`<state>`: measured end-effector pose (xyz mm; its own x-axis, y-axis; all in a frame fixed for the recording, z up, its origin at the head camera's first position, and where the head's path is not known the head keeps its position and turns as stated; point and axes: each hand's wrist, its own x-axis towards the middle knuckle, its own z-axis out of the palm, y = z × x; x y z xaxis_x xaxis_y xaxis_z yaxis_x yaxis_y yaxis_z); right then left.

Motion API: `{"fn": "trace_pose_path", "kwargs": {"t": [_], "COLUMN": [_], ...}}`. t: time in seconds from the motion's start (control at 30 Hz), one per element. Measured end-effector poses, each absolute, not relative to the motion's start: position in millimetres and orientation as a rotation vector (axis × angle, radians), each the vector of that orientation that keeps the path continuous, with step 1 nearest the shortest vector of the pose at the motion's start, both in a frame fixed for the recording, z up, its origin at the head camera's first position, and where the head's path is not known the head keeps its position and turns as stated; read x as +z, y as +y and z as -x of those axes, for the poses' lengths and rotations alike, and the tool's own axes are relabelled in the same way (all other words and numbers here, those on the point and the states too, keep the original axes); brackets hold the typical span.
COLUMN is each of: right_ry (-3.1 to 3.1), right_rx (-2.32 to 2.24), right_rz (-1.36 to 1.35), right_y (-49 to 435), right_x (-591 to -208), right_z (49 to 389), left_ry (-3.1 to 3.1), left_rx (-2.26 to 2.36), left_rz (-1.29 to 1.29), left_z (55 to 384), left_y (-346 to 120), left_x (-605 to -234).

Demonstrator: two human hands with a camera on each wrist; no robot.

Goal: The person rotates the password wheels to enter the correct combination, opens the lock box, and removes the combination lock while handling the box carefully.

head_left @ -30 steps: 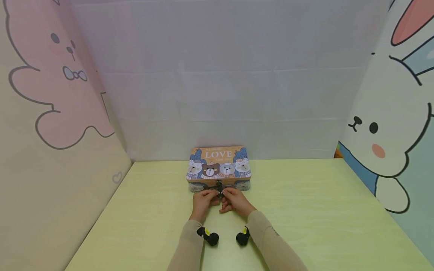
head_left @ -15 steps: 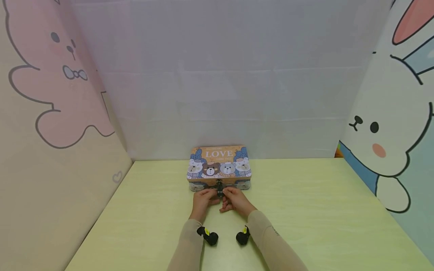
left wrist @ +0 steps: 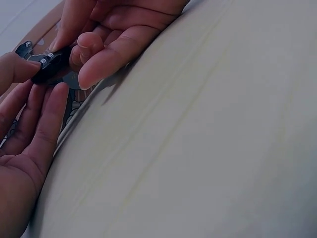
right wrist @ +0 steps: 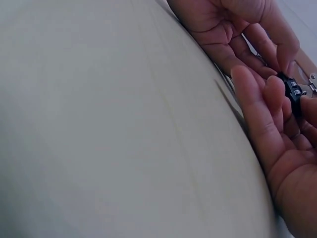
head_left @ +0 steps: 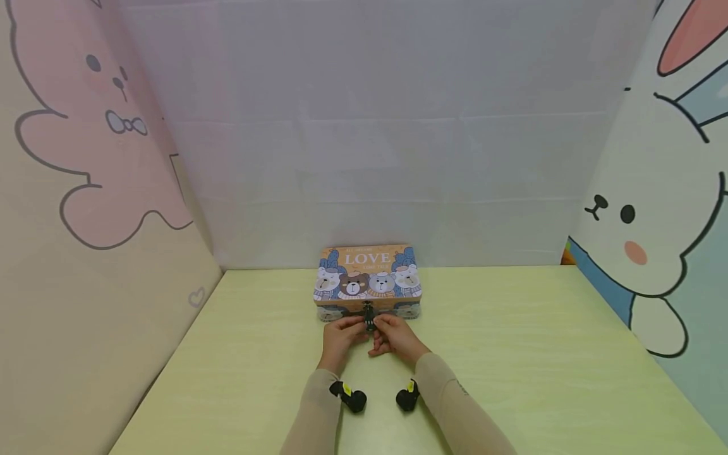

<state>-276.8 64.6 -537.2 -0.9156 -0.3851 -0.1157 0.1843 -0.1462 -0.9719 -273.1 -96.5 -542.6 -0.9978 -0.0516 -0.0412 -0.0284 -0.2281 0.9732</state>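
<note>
A small black combination padlock (head_left: 370,319) hangs at the front clasp of a tin box (head_left: 366,278) with bears and the word LOVE on its lid. My left hand (head_left: 339,341) pinches the padlock from the left, its thumb on the edge by the dials (left wrist: 47,59) in the left wrist view. From the other side my right hand (head_left: 400,340) pinches it between thumb and index finger. Its remaining fingers curl loosely below, as the right wrist view shows around the padlock (right wrist: 293,94). The lid is down. The digits are too small to read.
The box stands at the back of a pale yellow-green table (head_left: 512,354), close to a white back wall (head_left: 370,158). Cartoon-printed side panels stand left and right. A black wrist camera (head_left: 355,400) sits on each sleeve.
Both hands stay at the padlock with only tiny finger shifts. The padlock's face looks slightly turned compared with half a second ago. The box keeps its place.
</note>
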Motion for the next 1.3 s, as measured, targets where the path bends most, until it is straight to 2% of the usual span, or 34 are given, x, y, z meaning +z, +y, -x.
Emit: {"fn": "trace_pose_path", "kwargs": {"t": [0.43,0.73,1.07,1.3], "right_ry": [1.752,1.748,1.745,1.751], "right_rx": [-2.107,-2.104,-2.104,-2.116], "right_rz": [0.247,0.242,0.243,0.221], "right_y": [65.9,66.1,66.5,66.4], "right_x": [-536.1,-535.4,-535.5,-536.0], "right_z": [277.8,277.7,278.2,277.8], "left_ry": [-1.931,-1.952,-1.933,-1.944], "left_rx": [-2.434,-2.389,-2.380,-2.384], "left_rz": [-0.118,-0.071,-0.095,-0.117], "left_z": [270.7,252.7,271.2,271.5], "left_y": [-94.7,-92.3,-91.5,-91.6], "left_x": [-538.7,-510.3,-538.4,-540.7]}}
